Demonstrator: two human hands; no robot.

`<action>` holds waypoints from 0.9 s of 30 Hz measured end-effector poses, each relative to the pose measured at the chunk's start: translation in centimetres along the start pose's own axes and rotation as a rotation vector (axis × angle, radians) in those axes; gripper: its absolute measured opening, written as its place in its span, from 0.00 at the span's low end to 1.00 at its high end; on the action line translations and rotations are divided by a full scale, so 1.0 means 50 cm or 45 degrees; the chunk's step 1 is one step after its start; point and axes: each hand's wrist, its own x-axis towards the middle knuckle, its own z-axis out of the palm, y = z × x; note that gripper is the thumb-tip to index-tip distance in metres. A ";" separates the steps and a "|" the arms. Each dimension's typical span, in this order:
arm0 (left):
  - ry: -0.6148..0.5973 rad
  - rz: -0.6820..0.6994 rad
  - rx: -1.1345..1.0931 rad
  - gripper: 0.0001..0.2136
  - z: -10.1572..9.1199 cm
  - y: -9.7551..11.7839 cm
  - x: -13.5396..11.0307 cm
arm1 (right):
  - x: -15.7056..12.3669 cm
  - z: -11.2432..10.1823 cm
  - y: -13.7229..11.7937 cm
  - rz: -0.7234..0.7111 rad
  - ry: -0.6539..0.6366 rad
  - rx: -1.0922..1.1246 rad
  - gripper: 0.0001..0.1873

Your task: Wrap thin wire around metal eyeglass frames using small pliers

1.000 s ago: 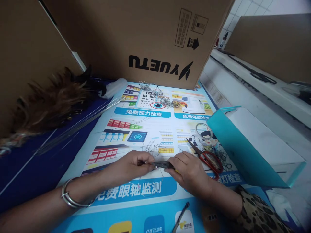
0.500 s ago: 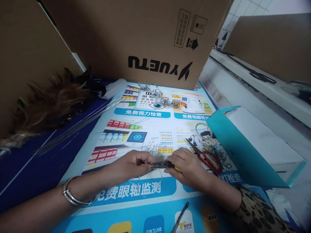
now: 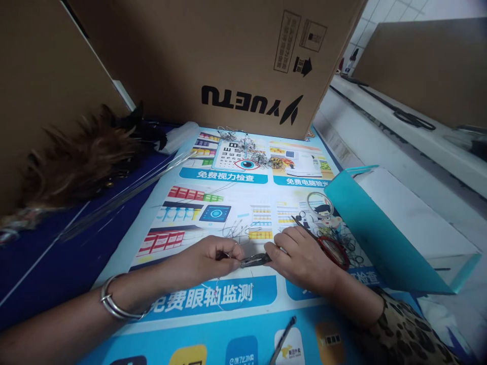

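Pliers [image 3: 255, 260] bridged the right hand [image 3: 300, 257] and the left hand [image 3: 215, 257]

The right hand was curled around the pliers, whose dark nose pointed at the left hand and met its fingertips. The left hand was pinched closed, apparently on a thin wire [image 3: 251, 284], though the strand was too fine to trace clearly; it curved down below the fingers. A silver bangle [image 3: 114, 305] circled the wrist behind that hand. Just beyond the left hand's fingertips lay loose wire ends [image 3: 238, 230]. Beside the right hand, on its outer side, were red-handled scissors [image 3: 324, 242], partly hidden by it, and farther out stood a teal box [image 3: 365, 233].
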 end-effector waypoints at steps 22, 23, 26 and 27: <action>-0.021 0.002 -0.005 0.07 -0.003 0.004 -0.004 | -0.015 0.030 -0.010 0.053 0.052 0.084 0.12; -0.008 -0.011 -0.012 0.08 -0.003 0.004 -0.004 | -0.016 0.035 -0.013 0.092 0.051 0.135 0.13; 0.031 -0.048 -0.036 0.09 -0.003 -0.001 -0.001 | -0.017 0.043 -0.022 0.213 0.031 0.300 0.12; 0.042 -0.053 -0.043 0.10 -0.003 -0.003 0.000 | -0.018 0.044 -0.024 0.253 0.021 0.347 0.12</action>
